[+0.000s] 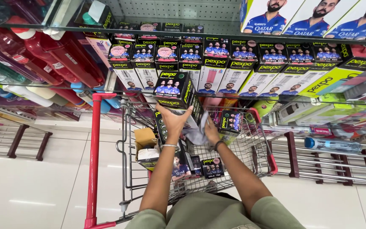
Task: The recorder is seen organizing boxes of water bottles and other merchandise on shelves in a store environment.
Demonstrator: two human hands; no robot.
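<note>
Black-and-green cardboard, printed, forms the box [175, 92] that the person's left hand [173, 120] lifts from beneath above the shopping cart [257, 146], fingers spread and pressed to its underside and lower edges; it looks light and stiff but crushable, best gripped at the corners. The right hand [210, 132] is closed on a soft grey cloth [196, 130] touching the box's lower side. Similar boxes lie in the cart and fill the glass shelves [234, 63] ahead; red bottles [43, 55] stand left.
</note>
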